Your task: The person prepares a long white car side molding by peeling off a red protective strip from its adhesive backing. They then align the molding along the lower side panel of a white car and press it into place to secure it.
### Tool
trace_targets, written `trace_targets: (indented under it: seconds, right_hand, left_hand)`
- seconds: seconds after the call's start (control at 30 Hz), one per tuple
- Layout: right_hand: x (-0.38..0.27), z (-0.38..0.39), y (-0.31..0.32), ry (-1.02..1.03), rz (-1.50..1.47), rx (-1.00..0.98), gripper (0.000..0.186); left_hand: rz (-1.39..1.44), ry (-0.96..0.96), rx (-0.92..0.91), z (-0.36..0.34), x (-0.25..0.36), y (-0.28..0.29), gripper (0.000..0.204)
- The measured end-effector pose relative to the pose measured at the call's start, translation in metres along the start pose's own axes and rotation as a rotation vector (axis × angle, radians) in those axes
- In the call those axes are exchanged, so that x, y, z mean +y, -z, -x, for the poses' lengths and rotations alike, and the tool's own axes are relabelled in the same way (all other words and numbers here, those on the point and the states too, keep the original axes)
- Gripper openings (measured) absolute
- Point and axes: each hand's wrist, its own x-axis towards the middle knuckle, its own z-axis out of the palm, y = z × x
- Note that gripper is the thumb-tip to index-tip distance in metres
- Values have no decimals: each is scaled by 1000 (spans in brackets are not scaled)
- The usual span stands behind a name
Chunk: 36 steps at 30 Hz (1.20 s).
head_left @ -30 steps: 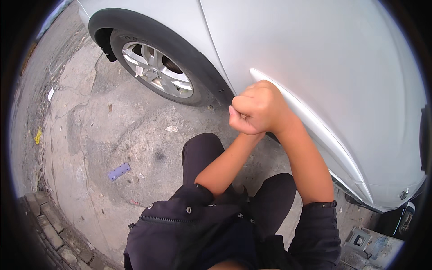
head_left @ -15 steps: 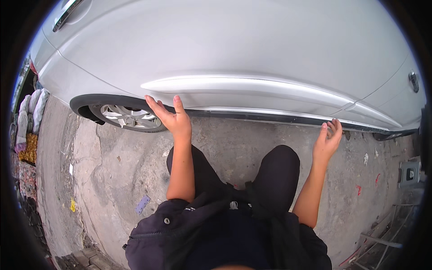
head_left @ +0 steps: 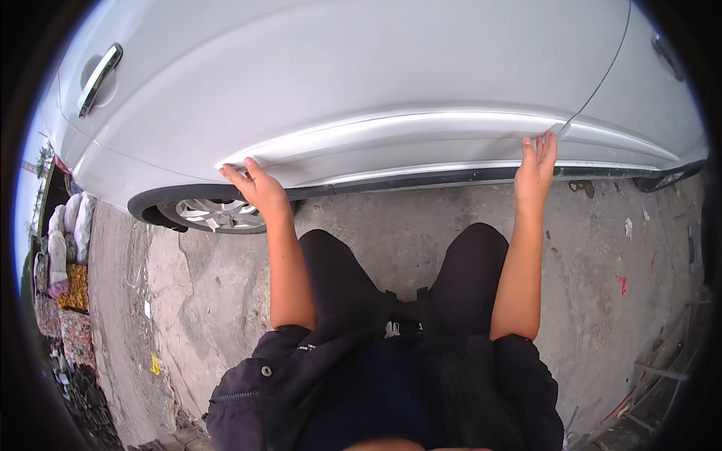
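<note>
A silver-grey car (head_left: 391,60) stands in front of me, a raised side moulding (head_left: 406,122) running along its lower door. My left hand (head_left: 259,192) is at the moulding's left end, thumb and fingers apart, fingertips at its tip. Close to the door gap, my right hand (head_left: 535,169) reaches up with extended fingers to the moulding's right end. Both hands appear to touch the strip, and neither is wrapped round anything. Below the left hand lies the wheel (head_left: 218,214) under its black arch. A dark sill (head_left: 421,180) passes behind my right wrist.
My bent knees (head_left: 474,255) are close to the car, over cracked concrete ground (head_left: 203,286). Stacked sacks and bundles (head_left: 75,293) line the far left. At the lower right is a metal frame (head_left: 662,372). A chrome door handle (head_left: 100,80) sits at the upper left.
Both hands have moved up to the moulding's ends; before, they hovered apart below it. The right hand rose more. The view has shifted, with the car's door gap now further left.
</note>
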Motion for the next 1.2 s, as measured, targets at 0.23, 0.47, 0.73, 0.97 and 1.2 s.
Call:
trace_targets:
  seconds: [0.23,0.47,0.73,0.97,1.2]
  right_hand:
    - [2,-11,24,31,-27,85,70]
    - [-2,-19,11,80,120,60,70]
    - [-3,-18,5,190,338,116,72]
    - [1,-20,10,283,336,91,71]
    - [-9,-16,10,188,325,49,70]
  left_hand:
    - [688,357,94,-36,-6,9,56]
    - [300,7,13,-18,-10,26,59]
    - [32,-39,-60,4,-3,-2,71]
    - [-58,-71,-53,1,-5,2,69]
    - [-200,-104,-144,4,6,8,82]
